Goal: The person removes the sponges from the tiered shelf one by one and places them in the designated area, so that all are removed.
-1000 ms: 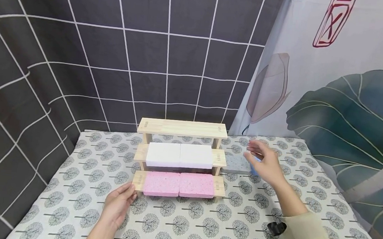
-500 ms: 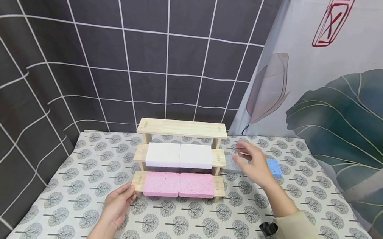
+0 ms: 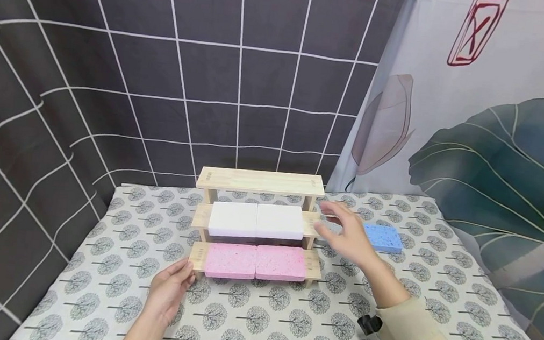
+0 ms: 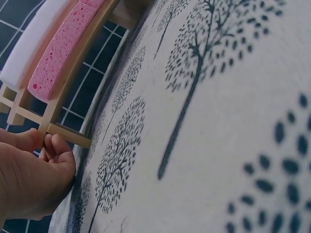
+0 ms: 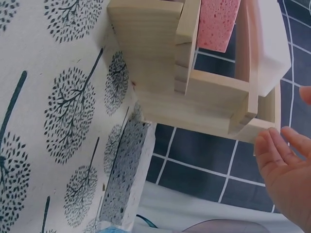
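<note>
A three-tier wooden shelf [image 3: 261, 181] stands mid-table. Two pink sponges [image 3: 231, 261] lie side by side on its lowest board, and two white blocks [image 3: 279, 222] sit on the middle one. My left hand [image 3: 169, 285] pinches the left end of the lowest board between thumb and fingers, as the left wrist view confirms. My right hand [image 3: 350, 239] is at the shelf's right side with loosely bent fingers and nothing held. Its fingertips are by a side rail in the right wrist view; contact is uncertain. A grey sponge [image 5: 124, 170] beside the shelf is hidden in the head view.
A blue sponge [image 3: 382, 238] lies on the tree-patterned tablecloth [image 3: 259, 320], right of the shelf. A dark gridded curtain [image 3: 202, 77] hangs close behind the shelf, and a pale curtain with painted leaves [image 3: 496, 157] hangs at the right.
My right hand has moved left from over the blue sponge to the shelf's right side, uncovering the blue sponge and covering the grey one. The left hand has stayed put.
</note>
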Demonstrator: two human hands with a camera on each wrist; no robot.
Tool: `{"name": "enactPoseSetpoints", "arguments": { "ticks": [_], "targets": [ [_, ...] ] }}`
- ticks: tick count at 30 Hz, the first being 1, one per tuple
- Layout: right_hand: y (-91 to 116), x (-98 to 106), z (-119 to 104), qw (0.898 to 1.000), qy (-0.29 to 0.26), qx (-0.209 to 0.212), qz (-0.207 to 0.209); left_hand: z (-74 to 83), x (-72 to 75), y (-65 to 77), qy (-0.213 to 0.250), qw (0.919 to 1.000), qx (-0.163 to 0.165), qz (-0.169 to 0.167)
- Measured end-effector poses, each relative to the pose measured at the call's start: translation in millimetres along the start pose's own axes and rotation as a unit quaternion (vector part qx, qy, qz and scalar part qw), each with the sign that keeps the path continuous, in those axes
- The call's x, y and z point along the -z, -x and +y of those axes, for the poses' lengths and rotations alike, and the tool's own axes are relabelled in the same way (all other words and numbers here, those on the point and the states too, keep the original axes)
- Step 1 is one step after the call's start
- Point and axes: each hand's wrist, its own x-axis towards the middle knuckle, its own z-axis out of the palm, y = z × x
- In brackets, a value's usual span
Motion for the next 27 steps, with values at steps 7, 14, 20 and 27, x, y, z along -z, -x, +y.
{"name": "enactPoseSetpoints", "arguments": {
  "ticks": [7, 14, 20, 27],
  "targets": [
    [-6.1, -6.2, -8.4, 1.0, 0.025, 0.001, -0.015, -1.2, 0.5, -0.7, 0.001, 1.0, 0.003, 0.001],
    [-12.7, -10.9, -12.4, 0.998, 0.053, 0.007, -0.046, -1.2, 0.9, -0.6, -0.006, 1.0, 0.005, -0.002],
    [-16.8, -16.4, -17.1, 0.995, 0.073, -0.001, -0.068, -0.7, 1.1, -0.5, -0.003, 1.0, 0.004, -0.001],
    [-21.2, -21.1, -21.2, 0.99, 0.116, -0.011, -0.077, -1.7, 1.0, -0.8, -0.004, 1.0, -0.002, -0.001]
  ]
}}
